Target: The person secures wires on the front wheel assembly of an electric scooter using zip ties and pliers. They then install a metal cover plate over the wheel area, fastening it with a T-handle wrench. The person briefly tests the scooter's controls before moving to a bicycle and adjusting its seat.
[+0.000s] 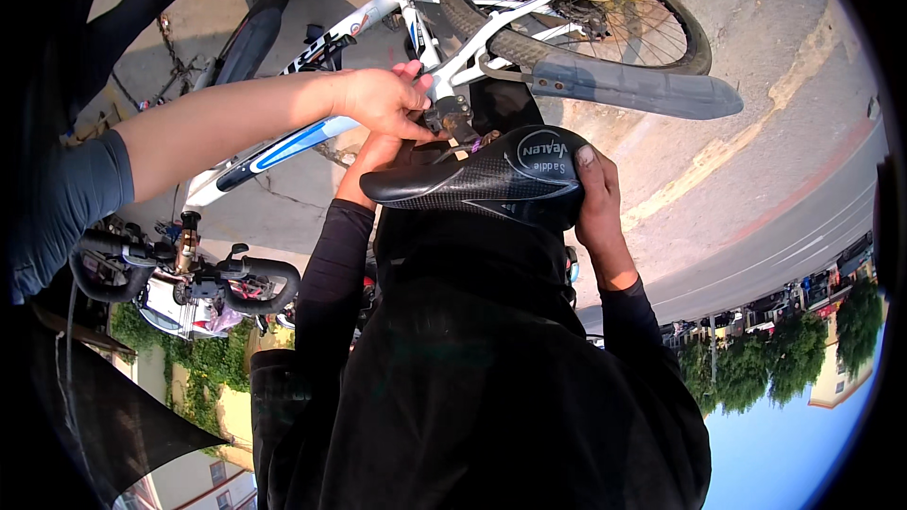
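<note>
My right hand (599,208) grips the wide rear end of a black bicycle saddle (515,165), thumb on top and fingers wrapped below its edge. The saddle lies in front of my body with its nose to the left. My left hand (375,153) is beside the nose, near a dark clamp (453,116) at the seat area of a white and blue bicycle frame (463,66). Its fingers are mostly hidden by the saddle and by another person's hand (383,99). That other hand comes in from the left and reaches over mine to the clamp.
The bicycle's rear wheel (694,24) and long grey mudguard (642,90) extend to the far right. Curved black handlebars (255,283) are at the left. A second dark mudguard or saddle-like shape (253,36) stands far left. Pavement (756,132) and a road lie to the right.
</note>
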`<state>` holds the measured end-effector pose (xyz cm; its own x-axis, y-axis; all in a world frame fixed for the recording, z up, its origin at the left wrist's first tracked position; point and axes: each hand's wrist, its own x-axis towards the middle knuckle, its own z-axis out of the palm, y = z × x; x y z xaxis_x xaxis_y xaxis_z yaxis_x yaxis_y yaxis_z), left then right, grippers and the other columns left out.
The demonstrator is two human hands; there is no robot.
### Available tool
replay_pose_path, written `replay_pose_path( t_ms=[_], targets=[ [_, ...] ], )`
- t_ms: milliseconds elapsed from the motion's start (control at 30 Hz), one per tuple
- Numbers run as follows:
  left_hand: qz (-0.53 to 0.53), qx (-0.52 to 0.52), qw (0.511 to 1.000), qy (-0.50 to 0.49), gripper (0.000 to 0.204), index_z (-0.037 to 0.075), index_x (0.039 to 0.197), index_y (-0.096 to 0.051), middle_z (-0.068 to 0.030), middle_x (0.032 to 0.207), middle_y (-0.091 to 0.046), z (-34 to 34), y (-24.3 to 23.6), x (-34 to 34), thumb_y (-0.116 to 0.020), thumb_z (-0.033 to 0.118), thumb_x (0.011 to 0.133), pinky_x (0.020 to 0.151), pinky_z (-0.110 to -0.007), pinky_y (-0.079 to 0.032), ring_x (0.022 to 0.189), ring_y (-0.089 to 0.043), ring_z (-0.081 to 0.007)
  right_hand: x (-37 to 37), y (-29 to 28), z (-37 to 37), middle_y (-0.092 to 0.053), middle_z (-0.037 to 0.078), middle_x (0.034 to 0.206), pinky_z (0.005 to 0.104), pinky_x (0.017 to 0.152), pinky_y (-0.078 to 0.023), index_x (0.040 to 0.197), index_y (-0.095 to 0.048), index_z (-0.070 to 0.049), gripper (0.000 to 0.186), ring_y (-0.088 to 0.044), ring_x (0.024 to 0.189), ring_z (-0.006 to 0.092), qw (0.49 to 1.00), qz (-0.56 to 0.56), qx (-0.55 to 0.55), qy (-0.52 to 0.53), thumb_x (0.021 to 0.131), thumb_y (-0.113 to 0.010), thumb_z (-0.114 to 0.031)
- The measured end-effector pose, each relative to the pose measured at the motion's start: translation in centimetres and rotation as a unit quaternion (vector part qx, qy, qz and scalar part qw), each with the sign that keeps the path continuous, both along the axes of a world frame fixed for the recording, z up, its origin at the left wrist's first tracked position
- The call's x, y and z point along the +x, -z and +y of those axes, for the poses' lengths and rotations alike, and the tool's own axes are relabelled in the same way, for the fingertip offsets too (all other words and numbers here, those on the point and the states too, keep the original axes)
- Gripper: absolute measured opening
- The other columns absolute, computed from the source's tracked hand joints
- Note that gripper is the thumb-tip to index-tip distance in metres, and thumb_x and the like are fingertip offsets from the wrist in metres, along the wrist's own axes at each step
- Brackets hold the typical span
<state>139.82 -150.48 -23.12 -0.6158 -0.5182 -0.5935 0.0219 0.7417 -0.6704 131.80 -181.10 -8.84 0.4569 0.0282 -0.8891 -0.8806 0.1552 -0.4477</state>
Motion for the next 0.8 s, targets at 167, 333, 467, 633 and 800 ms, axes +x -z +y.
replay_pose_path(
  t_ms=[167,333,467,633,800],
  targets=[
    [0.03,-0.085,0.981,0.173,0.043,0.02,0.138,-0.033,-0.0097,0.11,-0.065,-0.3,5.2,1.1,-0.052,0.019,0.1,0.076,-0.037,-0.055,0.085,-0.066,-0.024,-1.2,1.0,0.8,-0.066,0.011,0.102,0.0287,0.087,-0.044,0.114,-0.061,0.006,0.045,-0.058,0.096,0.0158,0.998,0.003,-0.028,0.053,0.099,-0.045,-0.033],
    [0.029,-0.044,0.989,0.136,0.04,0.015,0.134,-0.036,-0.006,0.099,-0.064,-1.7,2.1,0.7,-0.054,0.017,0.099,0.071,-0.031,-0.055,0.079,-0.065,-0.0177,-1.3,1.0,0.7,-0.066,0.012,0.103,0.029,0.088,-0.044,0.114,-0.06,0.006,0.045,-0.058,0.097,0.0167,0.999,-0.005,-0.021,0.046,0.099,-0.044,-0.032],
    [0.141,0.004,0.987,-0.081,0.043,0.011,0.138,-0.035,-0.0057,0.099,-0.064,-0.1,0.3,-1.8,-0.054,0.016,0.099,0.068,-0.025,-0.054,0.073,-0.062,-0.0124,-1.1,0.9,0.5,-0.066,0.012,0.103,0.0291,0.088,-0.044,0.115,-0.06,0.006,0.045,-0.058,0.097,0.0175,0.999,-0.005,-0.017,0.04,0.099,-0.044,-0.033],
    [0.024,-0.082,0.996,-0.006,0.038,0.006,0.133,-0.04,-0.0045,0.1,-0.061,-0.4,0.2,-2.7,-0.054,0.011,0.098,0.07,-0.022,-0.054,0.072,-0.061,-0.011,-1.7,0.9,0.3,-0.066,0.013,0.104,0.0302,0.088,-0.044,0.114,-0.06,0.006,0.044,-0.058,0.098,0.019,0.999,-0.002,-0.019,0.036,0.099,-0.043,-0.031],
    [0.004,-0.126,0.992,0.0,0.037,0.005,0.132,-0.041,-0.0042,0.106,-0.059,0.4,1.6,-3.7,-0.054,0.009,0.098,0.081,-0.025,-0.054,0.088,-0.062,-0.0131,-3.3,1.9,-0.3,-0.065,0.014,0.107,0.0314,0.091,-0.043,0.118,-0.058,0.007,0.049,-0.058,0.101,0.0212,0.999,-0.01,-0.021,0.025,0.1,-0.043,-0.035]
  ],
)
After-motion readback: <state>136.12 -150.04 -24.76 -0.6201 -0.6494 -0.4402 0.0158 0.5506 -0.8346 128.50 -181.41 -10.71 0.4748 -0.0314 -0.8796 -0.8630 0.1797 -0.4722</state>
